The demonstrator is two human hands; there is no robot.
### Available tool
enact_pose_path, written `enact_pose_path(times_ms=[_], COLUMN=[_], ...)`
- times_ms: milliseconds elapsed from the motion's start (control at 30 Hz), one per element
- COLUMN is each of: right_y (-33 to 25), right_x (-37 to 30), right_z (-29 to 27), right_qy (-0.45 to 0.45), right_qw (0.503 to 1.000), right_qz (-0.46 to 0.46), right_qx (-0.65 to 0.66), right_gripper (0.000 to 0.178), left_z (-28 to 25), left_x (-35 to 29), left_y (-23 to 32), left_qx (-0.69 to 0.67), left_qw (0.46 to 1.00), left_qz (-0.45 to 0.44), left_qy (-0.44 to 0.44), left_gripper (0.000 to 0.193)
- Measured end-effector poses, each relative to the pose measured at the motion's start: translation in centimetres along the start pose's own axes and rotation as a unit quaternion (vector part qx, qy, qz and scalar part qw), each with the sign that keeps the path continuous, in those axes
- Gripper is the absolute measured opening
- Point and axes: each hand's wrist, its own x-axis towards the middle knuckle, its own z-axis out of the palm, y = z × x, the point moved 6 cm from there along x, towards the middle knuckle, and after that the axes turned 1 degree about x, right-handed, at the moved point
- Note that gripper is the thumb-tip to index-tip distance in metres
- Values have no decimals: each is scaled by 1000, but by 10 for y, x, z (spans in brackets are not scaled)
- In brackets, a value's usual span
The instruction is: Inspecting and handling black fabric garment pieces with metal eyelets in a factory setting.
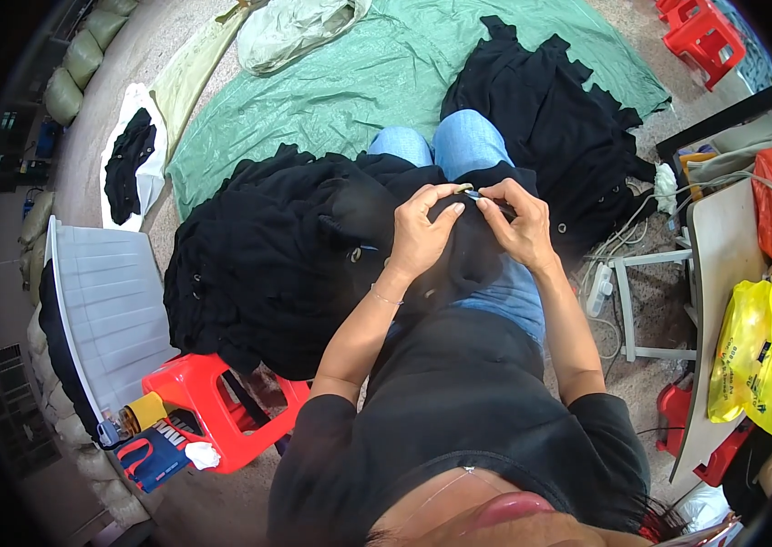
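Note:
Both my hands are raised over my lap, close together with fingertips pinched. My left hand (424, 230) closes thumb and forefinger by a tiny yellowish piece (463, 188). In the fingertips of my right hand (521, 221) is a small, pale bluish piece (473, 194) that meets it; both are too small to name. Black cloth (473, 242) hangs just below the hands, over my jeans. A large heap of black garments (258, 246) spreads to the left, with a few ring-like metal fittings showing. More black garments (532, 109) lie at the far right.
A green tarp (313, 109) covers the floor ahead. At left are a grey plastic bin (113, 301) and a red stool (222, 410) carrying a dark blue pouch (156, 456). At right, cables trail by a table (719, 237) with a yellow plastic bag (755, 351).

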Motion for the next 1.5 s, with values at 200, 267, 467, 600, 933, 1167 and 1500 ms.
enact_pose_path(times_ms=[200, 267, 467, 600, 933, 1167, 1500], right_y=[-1, 2, -5, -5, -1, -4, 40], right_x=[-1, -2, -2, -1, 0, -9, -19], right_z=[-1, -1, -4, -4, -1, -2, 18], right_qy=[10, 22, 18, 9, 11, 10, 61], right_qw=[999, 1000, 999, 998, 1000, 999, 873], right_qz=[-26, -16, -40, -50, -25, -30, 264], right_qx=[-24, -3, -30, -42, -3, -11, 405], right_gripper=[11, 11, 12, 13, 13, 12, 15], left_z=[0, 0, 0, 0, 1, 3, 3], left_x=[0, 0, 0, 0, 2, -7, 12], left_y=[1, -1, 0, 1, 2, 3, 3], left_qx=[-9, -15, -1, -1, -17, -6, -34], left_qw=[1000, 1000, 1000, 1000, 1000, 1000, 999], left_qz=[8, 3, -4, -3, 14, -11, 4], left_qy=[14, 14, -3, -1, 13, -1, -3], left_gripper=[21, 21, 22, 22, 20, 22, 22])
